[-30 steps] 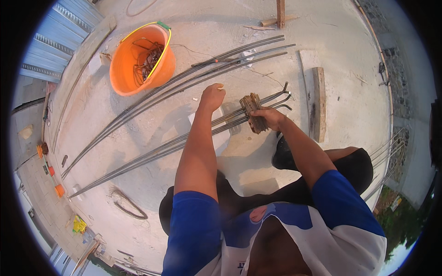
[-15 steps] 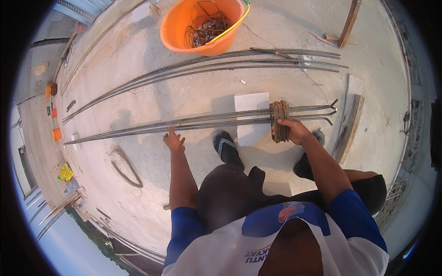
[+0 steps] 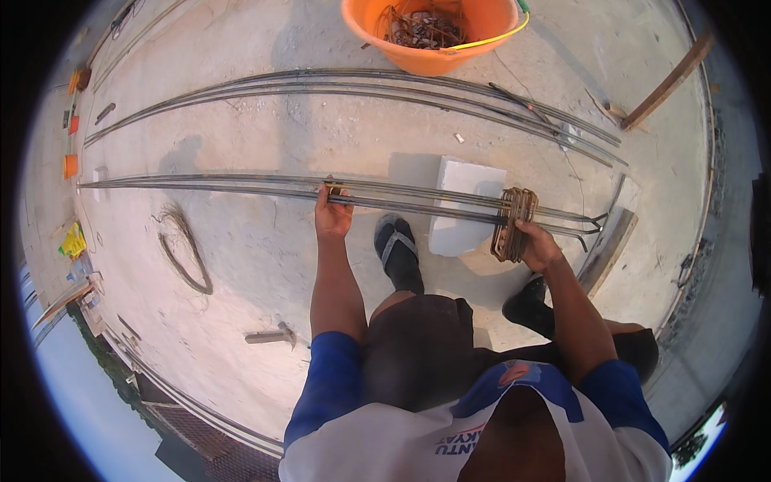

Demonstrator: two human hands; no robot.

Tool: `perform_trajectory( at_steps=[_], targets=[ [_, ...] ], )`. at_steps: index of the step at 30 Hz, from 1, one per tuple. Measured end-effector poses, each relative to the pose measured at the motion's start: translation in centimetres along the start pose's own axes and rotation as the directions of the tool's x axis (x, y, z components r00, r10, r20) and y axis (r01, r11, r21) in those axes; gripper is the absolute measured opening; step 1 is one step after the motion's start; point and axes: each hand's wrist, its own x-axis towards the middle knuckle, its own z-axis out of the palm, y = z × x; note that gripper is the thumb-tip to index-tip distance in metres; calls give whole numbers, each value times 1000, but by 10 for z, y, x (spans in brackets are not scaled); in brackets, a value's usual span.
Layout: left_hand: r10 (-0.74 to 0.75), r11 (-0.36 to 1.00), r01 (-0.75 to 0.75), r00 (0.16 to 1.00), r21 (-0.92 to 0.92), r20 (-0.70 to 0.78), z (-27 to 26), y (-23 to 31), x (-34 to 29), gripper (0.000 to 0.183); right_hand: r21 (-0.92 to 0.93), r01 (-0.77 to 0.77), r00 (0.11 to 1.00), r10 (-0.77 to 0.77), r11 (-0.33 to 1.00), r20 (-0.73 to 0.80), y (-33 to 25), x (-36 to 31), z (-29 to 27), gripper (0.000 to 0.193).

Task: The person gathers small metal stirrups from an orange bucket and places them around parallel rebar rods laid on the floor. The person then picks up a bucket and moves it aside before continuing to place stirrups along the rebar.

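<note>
Long steel rebars with bent right ends run across in front of me. A bundle of rusty rectangular stirrups is threaded around them near those ends. My right hand is closed on the bundle's right side, thumb on top. Farther left along the bars, my left hand is closed at what looks like a single brown stirrup around them; the fingers partly hide it. Under the bars stands a pale block.
More rebars lie beyond, with a pincer-like tool across them. An orange bucket holds rusty metal pieces. A hammer and a wire coil lie at left. Timber is at right.
My left hand has gone from open fingers near the bars to a grip at the brown stirrup on them. The right hand stays on the bundle. The view has shifted.
</note>
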Motion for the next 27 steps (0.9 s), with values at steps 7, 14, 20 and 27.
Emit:
perform_trajectory(
  at_steps=[7, 14, 20, 27],
  targets=[
    [43, 997, -43, 999, 68, 4, 19, -3, -12, 35, -24, -19, 1000, 19, 1000, -5, 0, -9, 4, 32],
    [59, 997, -54, 995, -55, 82, 15, -3, -18, 37, -17, -38, 998, 39, 999, 47, -5, -14, 9, 35],
    [86, 996, -82, 991, -41, 98, 29, 7, -41, 40, -57, -100, 979, 108, 993, 174, -6, -37, 47, 36],
    [78, 997, -81, 988, 17, 131, 50, 19, -57, 57, -74, -96, 923, 116, 993, 366, 15, 0, 124, 32]
  ],
)
